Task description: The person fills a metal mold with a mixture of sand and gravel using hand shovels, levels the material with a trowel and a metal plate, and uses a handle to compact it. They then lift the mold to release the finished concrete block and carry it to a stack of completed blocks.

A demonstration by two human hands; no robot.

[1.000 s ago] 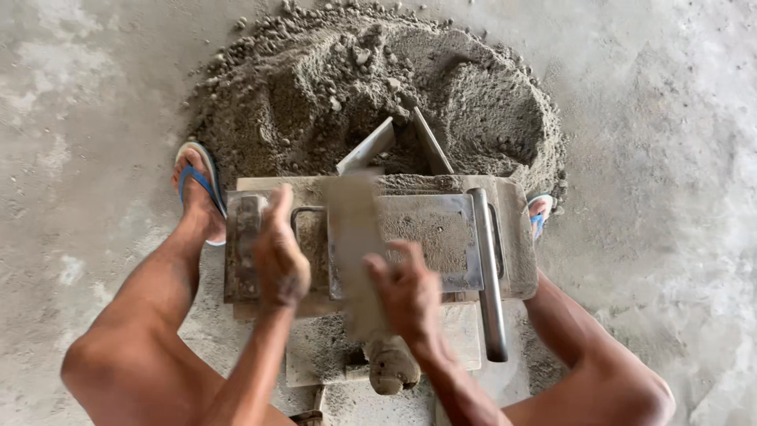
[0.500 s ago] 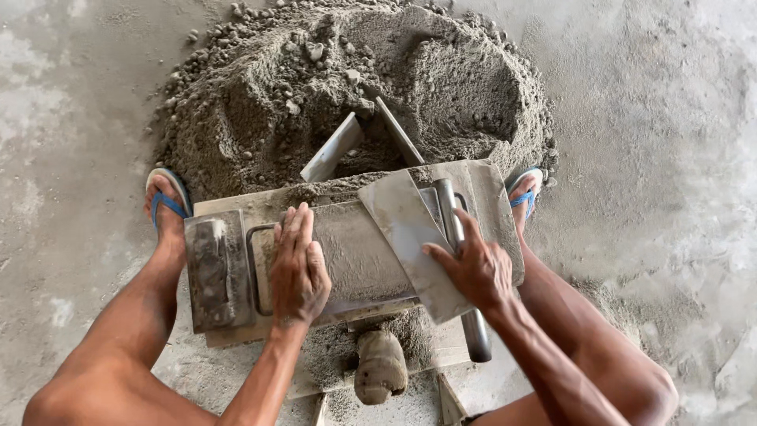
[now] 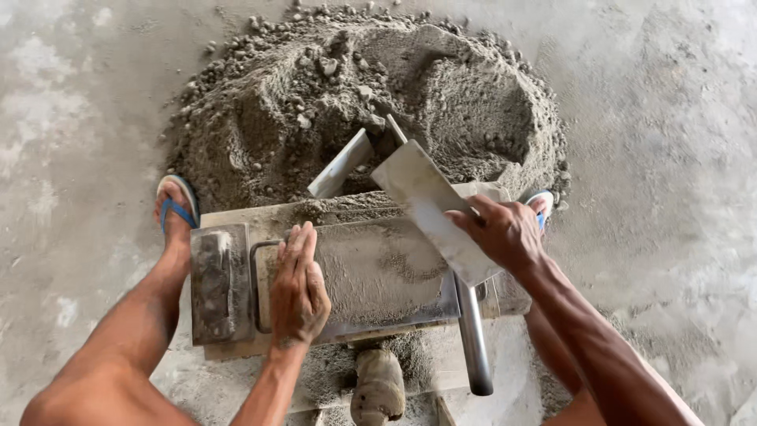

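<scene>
Your left hand (image 3: 298,288) lies flat, fingers together, holding nothing, on the packed mix in the metal mould (image 3: 355,276) between your 2 feet. Your right hand (image 3: 501,233) is clamped on the flat scraper plate (image 3: 430,201), tilted over the mould's right end before the mortar heap (image 3: 355,110). Keep the plate edge low and pull evenly.

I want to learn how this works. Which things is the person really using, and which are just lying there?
In use:
left hand flat on the filled mould
right hand holding the flat board

Lying about:
mortar heap
shovel blade
metal pipe
</scene>
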